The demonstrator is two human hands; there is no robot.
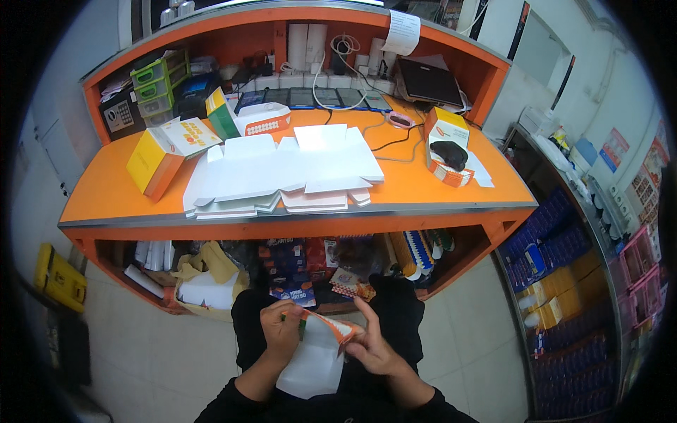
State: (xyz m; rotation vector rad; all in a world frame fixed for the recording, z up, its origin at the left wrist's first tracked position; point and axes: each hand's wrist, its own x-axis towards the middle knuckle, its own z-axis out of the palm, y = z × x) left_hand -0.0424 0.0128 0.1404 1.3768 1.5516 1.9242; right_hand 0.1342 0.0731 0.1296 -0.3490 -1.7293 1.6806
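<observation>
Over my lap I hold a partly folded cardboard food box point(310, 363), white inside with an orange patterned edge. My left hand point(281, 330) is closed on its left upper edge. On the other side, the thumb and fingers of my right hand point(374, 347) grip the orange-edged flap, with the index finger pointing up. Flat white box blanks point(275, 166) lie stacked on the orange desk point(102, 183) ahead of me. A folded yellow and orange box point(155, 166) stands at the stack's left, and an open box point(259, 120) sits behind it.
At the desk's right, another open box point(448, 130) has a black object point(451, 154) on it. Phones or tablets point(303, 97) line the back below cables, beside a black laptop point(430, 83). Packed goods fill the shelf below. A stocked rack point(564, 282) stands right, a yellow case point(60, 276) left.
</observation>
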